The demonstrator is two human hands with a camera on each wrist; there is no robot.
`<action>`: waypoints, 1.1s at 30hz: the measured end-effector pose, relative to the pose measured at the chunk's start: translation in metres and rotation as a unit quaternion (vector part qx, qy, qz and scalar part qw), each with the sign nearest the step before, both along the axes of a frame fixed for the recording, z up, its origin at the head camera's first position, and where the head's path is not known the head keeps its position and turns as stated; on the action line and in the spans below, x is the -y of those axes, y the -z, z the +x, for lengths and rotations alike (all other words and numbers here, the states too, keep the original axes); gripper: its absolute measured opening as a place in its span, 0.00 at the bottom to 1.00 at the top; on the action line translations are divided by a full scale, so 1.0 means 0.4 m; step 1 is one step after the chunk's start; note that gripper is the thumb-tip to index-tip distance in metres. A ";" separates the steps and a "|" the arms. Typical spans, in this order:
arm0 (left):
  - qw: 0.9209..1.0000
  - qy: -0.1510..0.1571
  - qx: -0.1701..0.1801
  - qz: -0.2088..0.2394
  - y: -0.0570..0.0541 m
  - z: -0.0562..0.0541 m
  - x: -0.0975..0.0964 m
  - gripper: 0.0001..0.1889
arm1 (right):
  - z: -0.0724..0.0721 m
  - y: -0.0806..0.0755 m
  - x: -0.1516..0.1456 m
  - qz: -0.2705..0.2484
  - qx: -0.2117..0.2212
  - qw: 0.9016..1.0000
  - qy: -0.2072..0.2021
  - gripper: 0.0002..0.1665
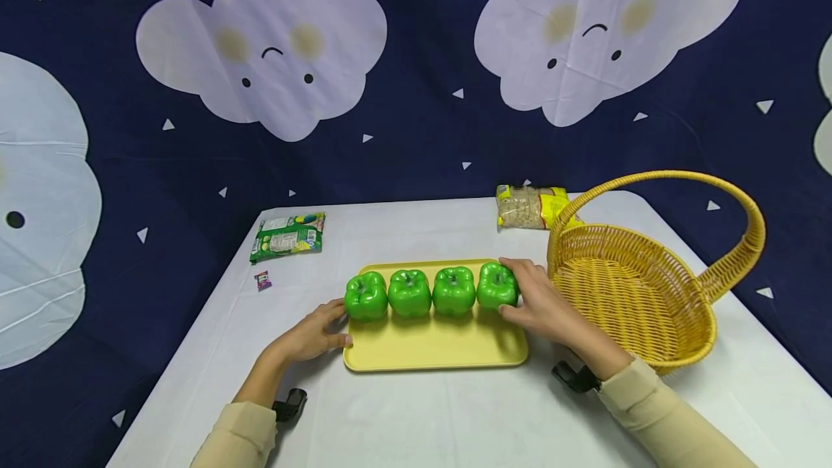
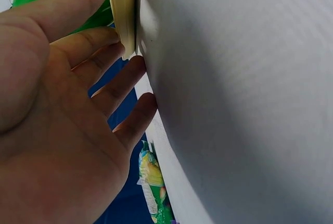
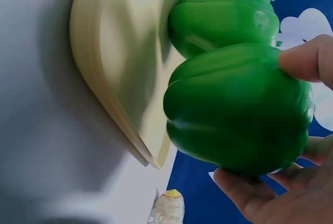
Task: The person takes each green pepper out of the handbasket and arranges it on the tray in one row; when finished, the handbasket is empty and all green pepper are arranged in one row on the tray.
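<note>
Several green bell peppers point(image 1: 409, 293) stand in a row along the far half of a yellow tray point(image 1: 435, 347). At the row's right end, my right hand point(image 1: 542, 303) grips the last green bell pepper point(image 3: 239, 109), thumb on one side and fingertips on the other. My left hand point(image 1: 314, 331) is at the tray's left edge, beside the leftmost pepper point(image 1: 366, 296). In the left wrist view its fingers point(image 2: 106, 96) are spread and nearly straight, with the thumb and fingertips touching the tray rim point(image 2: 125, 15).
A yellow wicker basket point(image 1: 705, 287) with a tall handle stands on the right of the white table point(image 1: 390, 417). A yellow-and-clear packet point(image 1: 529, 208) lies at the back, a green packet point(image 1: 288, 235) at the back left. Near it is a tiny purple wrapper point(image 1: 263, 281).
</note>
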State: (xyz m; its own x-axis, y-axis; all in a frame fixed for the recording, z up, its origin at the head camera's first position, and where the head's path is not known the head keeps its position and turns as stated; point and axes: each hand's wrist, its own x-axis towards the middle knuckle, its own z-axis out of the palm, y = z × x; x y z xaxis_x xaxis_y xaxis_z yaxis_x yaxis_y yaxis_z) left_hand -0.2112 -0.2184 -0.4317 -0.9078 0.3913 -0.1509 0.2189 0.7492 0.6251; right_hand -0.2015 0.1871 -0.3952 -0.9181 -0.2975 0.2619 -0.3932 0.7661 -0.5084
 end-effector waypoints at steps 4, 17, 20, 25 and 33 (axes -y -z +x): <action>1.000 0.003 -0.002 -0.002 0.000 0.001 0.001 0.37 | -0.011 0.006 0.003 -0.004 0.016 1.000 0.003 0.47; 1.000 -0.001 0.002 -0.001 -0.005 0.003 -0.001 0.37 | -0.025 0.009 0.006 -0.008 0.051 0.999 -0.004 0.48; 1.000 0.002 0.000 -0.001 -0.005 0.003 -0.001 0.37 | -0.029 0.011 0.005 -0.003 0.045 0.999 -0.002 0.48; 1.000 0.007 -0.004 -0.002 -0.002 0.003 -0.002 0.37 | -0.032 0.011 0.006 0.013 0.038 0.999 0.006 0.46; 1.000 0.009 -0.006 -0.005 -0.001 0.003 0.000 0.37 | -0.032 0.009 0.009 0.019 0.040 0.999 0.002 0.45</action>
State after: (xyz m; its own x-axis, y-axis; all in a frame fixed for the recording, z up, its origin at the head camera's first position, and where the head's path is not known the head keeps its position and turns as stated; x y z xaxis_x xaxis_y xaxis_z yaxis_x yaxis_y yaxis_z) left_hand -0.2100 -0.2185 -0.4314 -0.9026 0.4057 -0.1440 0.2393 0.7510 0.6154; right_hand -0.2142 0.1834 -0.3988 -0.9371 -0.3017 0.1757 -0.3488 0.7868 -0.5092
